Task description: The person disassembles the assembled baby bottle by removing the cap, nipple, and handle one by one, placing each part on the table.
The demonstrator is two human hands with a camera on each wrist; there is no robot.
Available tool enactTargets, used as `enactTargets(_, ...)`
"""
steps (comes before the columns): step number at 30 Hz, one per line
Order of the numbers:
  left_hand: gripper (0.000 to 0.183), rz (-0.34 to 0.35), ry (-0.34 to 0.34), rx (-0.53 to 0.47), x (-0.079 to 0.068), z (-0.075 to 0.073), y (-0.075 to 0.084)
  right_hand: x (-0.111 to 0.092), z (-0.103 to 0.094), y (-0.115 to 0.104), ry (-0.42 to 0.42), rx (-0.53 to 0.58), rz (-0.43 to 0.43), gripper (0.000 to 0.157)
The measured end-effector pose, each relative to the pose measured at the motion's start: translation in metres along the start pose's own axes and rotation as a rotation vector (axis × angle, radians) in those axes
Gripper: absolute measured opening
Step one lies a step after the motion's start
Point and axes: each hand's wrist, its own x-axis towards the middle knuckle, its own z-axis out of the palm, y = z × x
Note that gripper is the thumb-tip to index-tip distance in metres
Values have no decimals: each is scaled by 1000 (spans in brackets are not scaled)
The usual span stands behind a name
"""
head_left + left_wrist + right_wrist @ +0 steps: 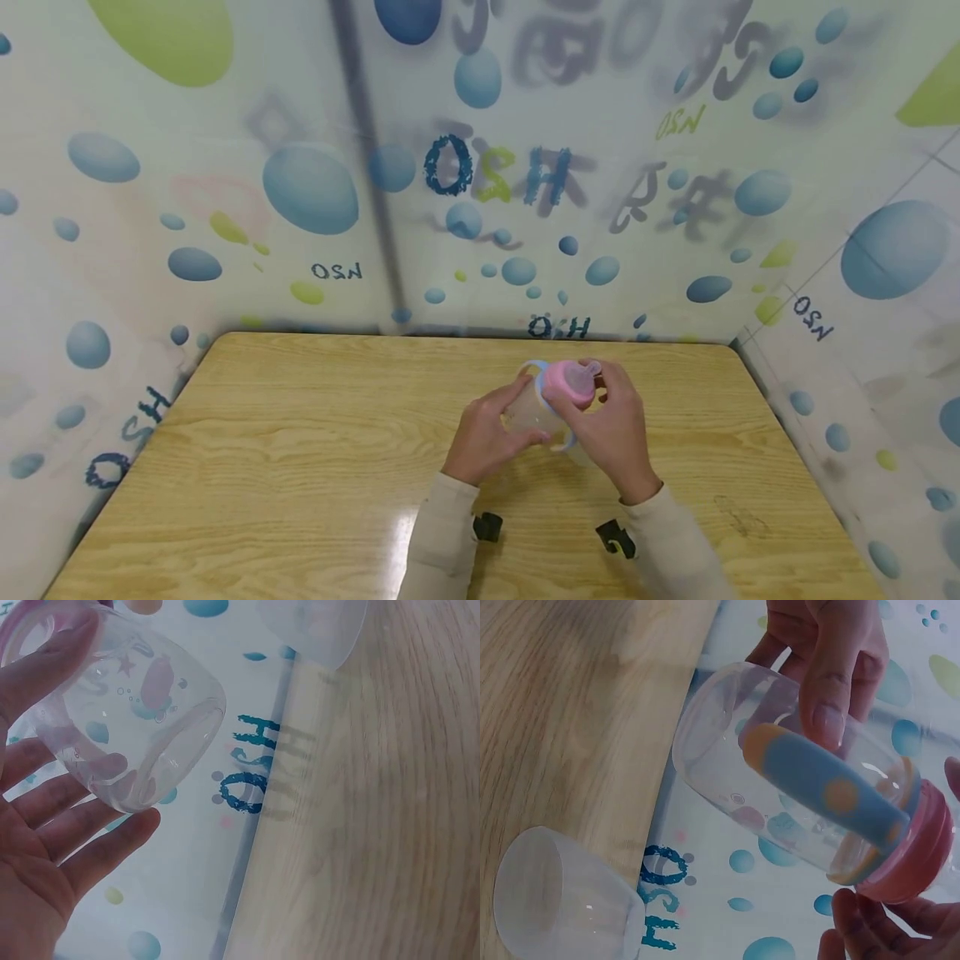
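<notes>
Over the table, a clear baby bottle (527, 410) is held tilted between both hands, its teat end to the right in the head view. My left hand (487, 435) grips the bottle body, thumb on one side and fingers on the other. My right hand (618, 429) holds the pink collar (915, 851) with its fingers and thumb, beside the clear teat (592, 369). A blue handle (825, 787) with orange dots curves along the bottle in the right wrist view. Printed pink and blue figures show on the body in the left wrist view.
A translucent cup-shaped cap (570, 896) stands on the wooden table (300, 467), mostly hidden by the right hand in the head view. Walls (315, 100) with blue and green spots enclose the table at the back and sides.
</notes>
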Motion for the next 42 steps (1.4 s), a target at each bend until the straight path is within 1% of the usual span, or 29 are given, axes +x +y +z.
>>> enactTargets(5, 77, -8, 2, 31, 0, 0, 1, -1, 4, -3, 20, 11, 26, 57)
enactTargets(12, 76, -26, 1, 55, 0, -1, 2, -1, 7, -5, 36, 7, 42, 57)
enactTargets(20, 77, -9, 1, 60, 0, 0, 1, -1, 5, -5, 23, 25, 38, 55)
enactTargets(23, 77, -14, -2, 45, 0, 1, 0, 0, 3, -5, 9, 42, 20, 54)
enactTargets(32, 77, 3, -3, -3, 0, 0, 1, 3, -4, 2, -62, 80, -60, 55)
enactTargets(37, 79, 15, -7, -12, 0, 0, 1, 3, -6, 3, -76, 98, -101, 55)
enactTargets(42, 80, 21, -14, -23, 1, 0, 1, 3, -8, 4, -88, 100, -115, 57)
